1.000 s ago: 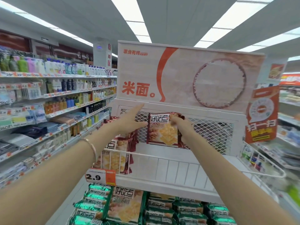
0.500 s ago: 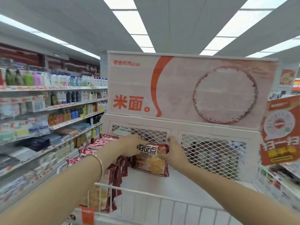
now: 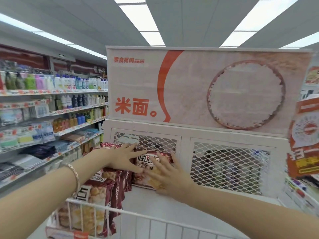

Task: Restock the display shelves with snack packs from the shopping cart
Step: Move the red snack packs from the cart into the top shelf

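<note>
Mesh (image 3: 224, 166) behind pack (image 3: 146, 160); left hand (image 3: 123, 160), right hand (image 3: 168, 176) flat.

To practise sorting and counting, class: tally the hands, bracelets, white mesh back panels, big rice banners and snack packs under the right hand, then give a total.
hands: 2 (left hand, right hand)
bracelet: 1
mesh panels: 2
rice banner: 1
snack pack under the right hand: 1
total: 7

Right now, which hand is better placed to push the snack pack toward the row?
Probably the right hand: it lies flat on the snack pack; the left hand sits between pack and row.
</note>
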The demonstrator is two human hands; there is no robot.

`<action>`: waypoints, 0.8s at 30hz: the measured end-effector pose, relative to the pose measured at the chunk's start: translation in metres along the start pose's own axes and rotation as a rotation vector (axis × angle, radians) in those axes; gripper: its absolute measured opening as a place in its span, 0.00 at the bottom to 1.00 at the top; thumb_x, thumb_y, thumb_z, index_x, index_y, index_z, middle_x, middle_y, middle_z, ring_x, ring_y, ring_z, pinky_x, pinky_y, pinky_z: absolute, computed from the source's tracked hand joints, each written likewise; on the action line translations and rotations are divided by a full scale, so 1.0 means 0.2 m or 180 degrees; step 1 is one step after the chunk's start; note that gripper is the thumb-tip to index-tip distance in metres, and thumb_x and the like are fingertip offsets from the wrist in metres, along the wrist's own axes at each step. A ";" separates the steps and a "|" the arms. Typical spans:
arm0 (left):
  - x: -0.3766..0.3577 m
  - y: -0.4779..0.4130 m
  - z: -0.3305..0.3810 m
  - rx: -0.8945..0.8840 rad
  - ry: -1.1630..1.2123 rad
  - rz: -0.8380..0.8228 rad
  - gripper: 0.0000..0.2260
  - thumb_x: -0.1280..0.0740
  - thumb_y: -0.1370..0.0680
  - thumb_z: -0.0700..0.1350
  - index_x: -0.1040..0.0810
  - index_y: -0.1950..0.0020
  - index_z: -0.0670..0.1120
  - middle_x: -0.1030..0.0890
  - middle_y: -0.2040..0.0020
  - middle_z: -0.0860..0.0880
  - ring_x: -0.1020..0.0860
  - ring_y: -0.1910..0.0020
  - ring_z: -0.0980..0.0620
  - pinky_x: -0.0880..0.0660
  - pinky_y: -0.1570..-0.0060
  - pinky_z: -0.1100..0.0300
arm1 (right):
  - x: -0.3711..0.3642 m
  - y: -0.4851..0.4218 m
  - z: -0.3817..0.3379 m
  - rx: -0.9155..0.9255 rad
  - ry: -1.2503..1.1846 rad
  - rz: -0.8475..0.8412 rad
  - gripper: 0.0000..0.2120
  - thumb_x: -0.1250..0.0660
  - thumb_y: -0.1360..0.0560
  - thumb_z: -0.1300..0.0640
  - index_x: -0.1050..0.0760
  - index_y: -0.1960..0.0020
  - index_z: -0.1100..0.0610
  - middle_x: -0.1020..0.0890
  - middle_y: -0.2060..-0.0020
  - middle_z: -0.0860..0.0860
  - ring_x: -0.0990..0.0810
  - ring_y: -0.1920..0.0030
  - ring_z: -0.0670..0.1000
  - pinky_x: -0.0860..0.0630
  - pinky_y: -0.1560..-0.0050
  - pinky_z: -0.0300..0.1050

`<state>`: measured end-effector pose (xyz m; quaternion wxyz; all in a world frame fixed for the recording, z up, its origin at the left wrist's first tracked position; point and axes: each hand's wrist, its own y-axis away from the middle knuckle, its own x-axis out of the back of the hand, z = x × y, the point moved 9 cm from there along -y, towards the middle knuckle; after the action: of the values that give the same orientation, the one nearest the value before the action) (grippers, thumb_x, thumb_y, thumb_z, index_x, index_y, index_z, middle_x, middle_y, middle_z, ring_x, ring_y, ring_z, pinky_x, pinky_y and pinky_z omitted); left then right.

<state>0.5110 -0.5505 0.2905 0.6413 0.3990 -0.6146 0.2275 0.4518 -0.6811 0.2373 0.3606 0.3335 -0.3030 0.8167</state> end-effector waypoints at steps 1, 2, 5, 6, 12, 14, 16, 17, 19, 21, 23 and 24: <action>0.00 -0.01 0.00 0.0015 -0.0085 0.0018 0.43 0.45 0.32 0.80 0.62 0.23 0.70 0.66 0.19 0.53 0.64 0.20 0.45 0.59 0.25 0.33 | -0.02 -0.01 0.01 -0.0007 0.0059 -0.0020 0.40 0.49 0.22 0.30 0.67 0.20 0.42 0.64 0.21 0.56 0.68 0.23 0.64 0.76 0.32 0.70; 0.00 -0.01 0.01 0.0033 -0.0123 0.0038 0.41 0.40 0.27 0.73 0.62 0.23 0.69 0.66 0.20 0.52 0.64 0.20 0.45 0.58 0.25 0.33 | -0.05 -0.01 0.01 -0.0030 0.0112 -0.0041 0.41 0.49 0.22 0.30 0.68 0.21 0.42 0.64 0.21 0.57 0.67 0.23 0.64 0.76 0.32 0.69; 0.00 -0.02 0.00 0.0113 -0.0188 -0.0013 0.41 0.36 0.24 0.66 0.63 0.23 0.68 0.66 0.19 0.51 0.64 0.20 0.44 0.58 0.25 0.33 | -0.09 -0.02 0.01 -0.0063 0.0224 -0.0071 0.42 0.48 0.23 0.29 0.68 0.20 0.43 0.62 0.21 0.57 0.66 0.22 0.64 0.76 0.31 0.68; 0.00 -0.02 0.00 0.0121 -0.0181 -0.0016 0.41 0.35 0.24 0.67 0.63 0.23 0.69 0.66 0.19 0.51 0.64 0.20 0.44 0.58 0.25 0.33 | -0.10 -0.02 0.02 -0.0075 0.0239 -0.0070 0.43 0.47 0.23 0.29 0.67 0.20 0.43 0.61 0.21 0.57 0.64 0.22 0.64 0.76 0.30 0.68; 0.05 0.04 0.03 0.0009 0.0203 0.0265 0.40 0.37 0.25 0.70 0.57 0.21 0.66 0.59 0.18 0.51 0.56 0.19 0.45 0.52 0.24 0.36 | -0.03 0.00 -0.02 -0.0071 0.0125 -0.0302 0.39 0.54 0.22 0.30 0.63 0.19 0.46 0.61 0.21 0.59 0.65 0.23 0.66 0.71 0.29 0.71; 0.13 0.13 0.00 -0.0009 0.0708 0.0765 0.37 0.38 0.24 0.69 0.50 0.20 0.64 0.50 0.18 0.51 0.45 0.20 0.46 0.44 0.23 0.44 | 0.11 -0.01 -0.02 -0.0165 -0.0292 -0.0325 0.34 0.57 0.20 0.34 0.48 0.19 0.48 0.55 0.20 0.59 0.57 0.21 0.65 0.63 0.26 0.70; 0.21 0.28 -0.08 0.0081 0.1062 0.1364 0.32 0.39 0.21 0.65 0.44 0.20 0.60 0.39 0.20 0.51 0.35 0.24 0.47 0.37 0.26 0.48 | 0.29 -0.04 0.04 -0.0398 -0.0804 -0.0053 0.23 0.47 0.18 0.46 0.31 0.26 0.53 0.43 0.21 0.60 0.43 0.22 0.63 0.53 0.24 0.65; 0.22 0.36 -0.14 0.0186 0.1089 0.1585 0.29 0.40 0.20 0.63 0.41 0.21 0.57 0.34 0.22 0.50 0.31 0.27 0.47 0.33 0.28 0.49 | 0.39 -0.05 0.07 -0.0513 -0.0958 0.0179 0.20 0.41 0.19 0.55 0.27 0.29 0.56 0.37 0.23 0.61 0.38 0.24 0.63 0.47 0.23 0.64; 0.21 0.53 -0.28 0.0449 0.0980 0.1818 0.25 0.40 0.19 0.60 0.34 0.23 0.54 0.29 0.25 0.50 0.27 0.31 0.47 0.28 0.33 0.50 | 0.57 -0.09 0.09 -0.0769 -0.1108 0.0716 0.19 0.36 0.24 0.65 0.23 0.34 0.61 0.31 0.27 0.62 0.32 0.28 0.64 0.38 0.25 0.64; 0.14 0.72 -0.44 0.0748 0.0820 0.1947 0.22 0.40 0.18 0.60 0.30 0.26 0.54 0.27 0.28 0.50 0.25 0.34 0.47 0.25 0.39 0.49 | 0.71 -0.14 0.01 -0.0956 -0.1218 0.0843 0.19 0.36 0.23 0.64 0.24 0.33 0.60 0.31 0.26 0.61 0.33 0.27 0.62 0.40 0.24 0.60; 0.05 0.95 -0.60 0.1065 0.0594 0.2096 0.19 0.40 0.18 0.58 0.27 0.29 0.53 0.26 0.30 0.50 0.22 0.40 0.47 0.21 0.46 0.49 | 0.86 -0.23 -0.15 -0.0969 -0.1328 0.0988 0.17 0.37 0.23 0.63 0.24 0.34 0.61 0.30 0.27 0.61 0.32 0.28 0.62 0.40 0.26 0.60; -0.01 1.06 -0.68 0.1192 0.0540 0.2153 0.18 0.40 0.18 0.57 0.27 0.31 0.52 0.25 0.31 0.49 0.21 0.42 0.47 0.21 0.49 0.50 | 0.93 -0.28 -0.25 -0.0909 -0.1385 0.1073 0.16 0.36 0.24 0.64 0.23 0.37 0.62 0.28 0.30 0.63 0.30 0.31 0.63 0.37 0.27 0.63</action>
<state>0.4265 -0.3200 0.3477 0.4948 0.2638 -0.6041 0.5663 0.3831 -0.5409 0.3644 0.1900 0.3915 -0.5358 0.7236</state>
